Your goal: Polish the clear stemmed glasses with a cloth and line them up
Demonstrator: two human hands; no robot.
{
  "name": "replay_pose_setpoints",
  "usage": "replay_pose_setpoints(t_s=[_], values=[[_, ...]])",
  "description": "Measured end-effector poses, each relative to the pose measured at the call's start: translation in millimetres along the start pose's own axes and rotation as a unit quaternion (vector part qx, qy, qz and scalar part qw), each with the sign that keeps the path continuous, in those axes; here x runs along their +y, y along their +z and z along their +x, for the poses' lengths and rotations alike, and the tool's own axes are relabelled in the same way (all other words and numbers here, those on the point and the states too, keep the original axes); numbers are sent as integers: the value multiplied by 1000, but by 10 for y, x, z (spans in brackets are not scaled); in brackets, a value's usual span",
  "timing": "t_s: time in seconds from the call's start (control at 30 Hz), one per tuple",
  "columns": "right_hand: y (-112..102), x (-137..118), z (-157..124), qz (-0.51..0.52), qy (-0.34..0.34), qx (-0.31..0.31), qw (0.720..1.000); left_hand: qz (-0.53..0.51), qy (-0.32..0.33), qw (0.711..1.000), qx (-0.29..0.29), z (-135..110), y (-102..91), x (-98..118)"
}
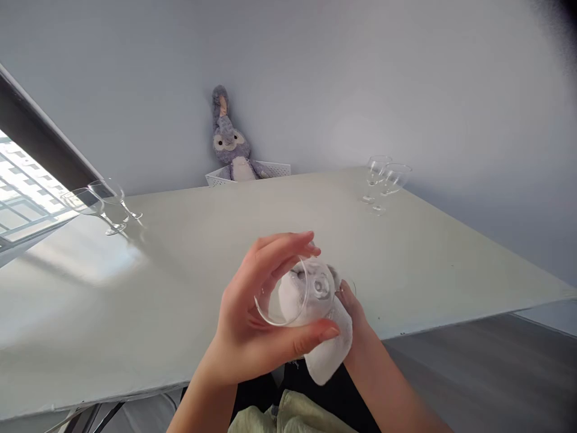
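Note:
A clear stemmed wine glass (321, 286) lies on its side in the air just over the table's near edge, its mouth turned toward me. My left hand (247, 319) is closed around the bowl, thumb below and fingers above. Behind the glass, a white cloth (331, 355) is bunched in my right hand (354, 307), with one end hanging down. The cloth appears to be pressed around the stem and foot side. My right fingers are mostly hidden by the glass and cloth.
On the pale table (252, 210), two stemmed glasses stand at the left, one nearer (115, 228) and one farther (133, 213). Two more, a nearer glass (396, 177) and a farther glass (377, 163), stand at the back right. A plush rabbit (234, 147) sits in a white basket (278, 169) by the wall.

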State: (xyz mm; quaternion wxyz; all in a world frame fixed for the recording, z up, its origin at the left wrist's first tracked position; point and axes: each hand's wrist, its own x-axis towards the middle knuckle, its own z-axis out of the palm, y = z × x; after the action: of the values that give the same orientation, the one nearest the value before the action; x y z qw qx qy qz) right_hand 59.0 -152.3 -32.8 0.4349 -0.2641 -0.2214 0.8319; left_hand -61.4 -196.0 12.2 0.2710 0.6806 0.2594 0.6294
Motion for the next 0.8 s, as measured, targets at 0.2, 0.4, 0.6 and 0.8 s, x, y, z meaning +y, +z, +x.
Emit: replay_pose_setpoints(t_s=[0.2,0.4,0.6,0.8], values=[[-148,-38,-24,105,219,-115,963,25,30,999,22,110,-70,64],[-415,-288,-70,3,113,-144,983,50,64,996,36,239,-201,186],[-338,-417,-137,-74,-40,-146,986,49,72,996,-1,319,-122,159],[-196,-355,-81,-45,-40,-141,988,54,80,995,-14,368,-5,47]])
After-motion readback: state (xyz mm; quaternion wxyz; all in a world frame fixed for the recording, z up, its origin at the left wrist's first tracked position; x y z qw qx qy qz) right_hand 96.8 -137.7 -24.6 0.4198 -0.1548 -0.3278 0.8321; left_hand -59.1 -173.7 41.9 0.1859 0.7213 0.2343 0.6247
